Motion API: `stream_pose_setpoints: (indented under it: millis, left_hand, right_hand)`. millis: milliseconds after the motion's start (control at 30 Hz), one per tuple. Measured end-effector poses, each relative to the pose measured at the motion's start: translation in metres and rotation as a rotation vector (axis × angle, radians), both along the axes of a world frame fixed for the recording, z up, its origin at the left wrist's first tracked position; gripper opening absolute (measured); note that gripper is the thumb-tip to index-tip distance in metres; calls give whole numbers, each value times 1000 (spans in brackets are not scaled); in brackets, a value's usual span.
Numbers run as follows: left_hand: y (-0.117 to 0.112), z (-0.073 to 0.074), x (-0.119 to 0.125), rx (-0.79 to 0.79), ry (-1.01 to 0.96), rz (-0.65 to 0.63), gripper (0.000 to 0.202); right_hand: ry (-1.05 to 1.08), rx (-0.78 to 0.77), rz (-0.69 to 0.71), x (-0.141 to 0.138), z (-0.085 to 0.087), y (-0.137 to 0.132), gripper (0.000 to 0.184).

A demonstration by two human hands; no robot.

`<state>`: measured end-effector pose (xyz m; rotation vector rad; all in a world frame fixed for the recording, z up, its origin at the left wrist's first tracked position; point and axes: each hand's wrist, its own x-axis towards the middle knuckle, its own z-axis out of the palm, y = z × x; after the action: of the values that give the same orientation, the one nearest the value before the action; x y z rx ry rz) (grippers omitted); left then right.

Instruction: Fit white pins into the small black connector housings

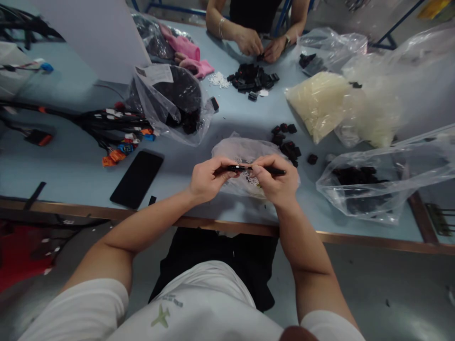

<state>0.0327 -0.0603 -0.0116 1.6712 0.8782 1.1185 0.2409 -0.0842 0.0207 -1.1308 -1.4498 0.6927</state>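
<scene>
We pinch slim black pen-like part [238, 168] btw L hand [209, 179] & R hand [276, 182], fingers fully closed on it, best held level over clear poly bag [245, 150].

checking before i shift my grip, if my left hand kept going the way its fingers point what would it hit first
Your left hand would meet the thin black stick first, which it already pinches. Your right hand comes just past that, though depth is hard to judge from here.
</scene>
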Motion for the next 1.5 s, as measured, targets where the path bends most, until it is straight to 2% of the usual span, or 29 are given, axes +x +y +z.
stream_pose_setpoints:
  millis: [167, 300, 500, 633, 967, 1333, 1500]
  left_hand:
    - [3, 1, -3, 246, 191, 72, 25]
    - [5, 0, -4, 367, 227, 85, 27]
    - [2, -4, -3, 200, 135, 56, 27]
    - [2, -5, -2, 151, 99, 46, 27]
    - [1, -1, -2, 105, 108, 42, 22]
    - [0, -2, -2, 82, 116, 27, 26]
    - [1, -1, 0, 175, 150, 47, 25]
  right_hand:
    - [-75, 33, 21, 0, -2, -2, 11]
    - [-120, 67, 22, -1, -3, -3, 8]
    - [-3, 18, -24, -1, -1, -3, 13]
    - [24, 9, -7, 0, -4, -4, 12]
    - [8, 1, 3, 2, -9, -5, 12]
    - [-51, -1, 11, 1, -3, -5, 12]
    - [-94, 12, -6, -1, -3, -5, 11]
